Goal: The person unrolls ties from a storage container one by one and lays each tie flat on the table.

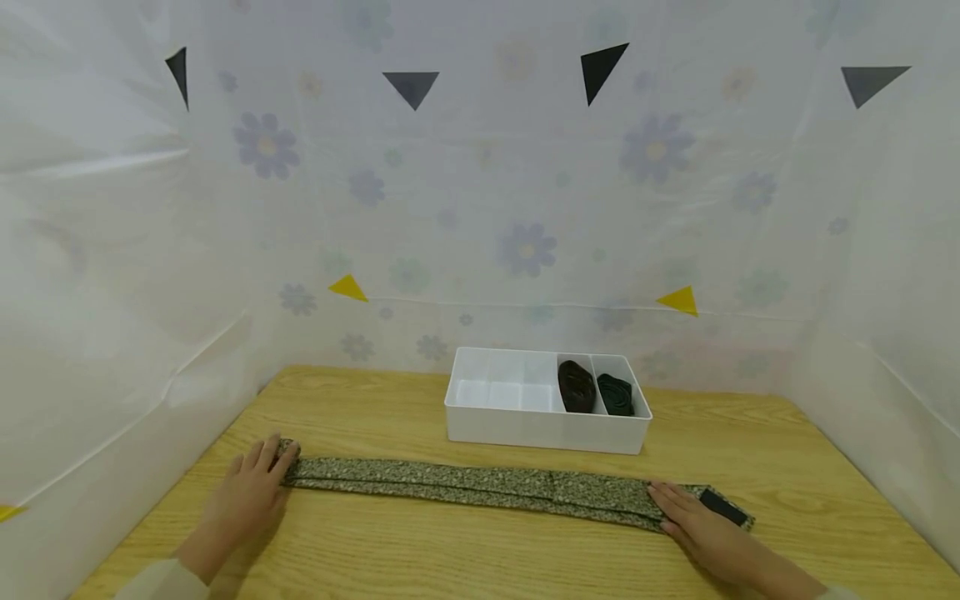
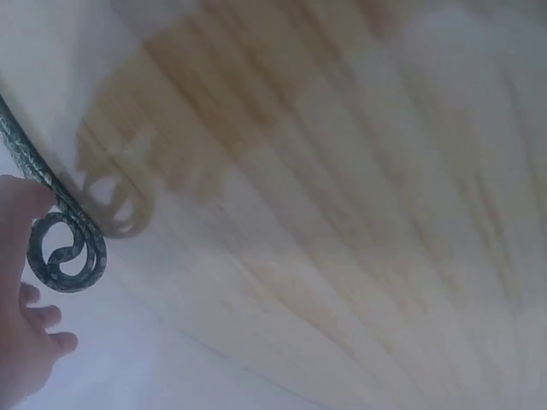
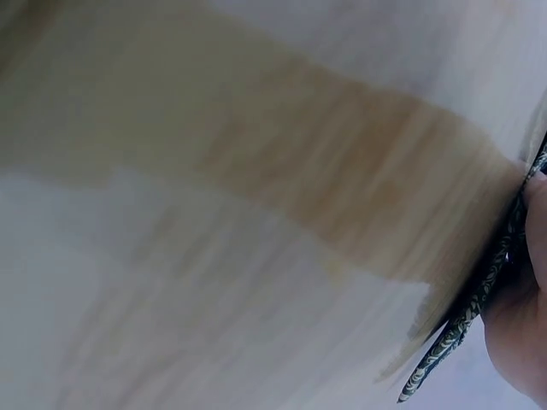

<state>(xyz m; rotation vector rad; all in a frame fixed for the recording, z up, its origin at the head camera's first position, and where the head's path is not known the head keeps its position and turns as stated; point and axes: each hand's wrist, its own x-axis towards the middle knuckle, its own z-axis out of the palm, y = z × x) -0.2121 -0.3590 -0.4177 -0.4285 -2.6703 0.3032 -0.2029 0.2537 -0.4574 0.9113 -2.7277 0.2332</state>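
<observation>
A folded, green-and-beige patterned necktie (image 1: 480, 485) lies stretched sideways across the wooden table. Its left end is wound into a small coil, whose open spiral (image 2: 68, 252) shows in the left wrist view. My left hand (image 1: 251, 486) holds this coil, thumb on the near side and fingers over the far side. Toward the tie's other end, my right hand (image 1: 701, 529) rests with fairly straight fingers on the fabric. Just past it shows a black patch (image 1: 723, 507) on the pointed tip. In the right wrist view the tie's edge (image 3: 466, 316) runs beside the hand.
Behind the tie stands a white divided box (image 1: 543, 427). Its right compartments hold a dark brown coiled item (image 1: 577, 387) and a dark green rolled item (image 1: 617, 395). Flower-printed sheeting (image 1: 480, 208) encloses the table (image 1: 360, 546) at the back and sides.
</observation>
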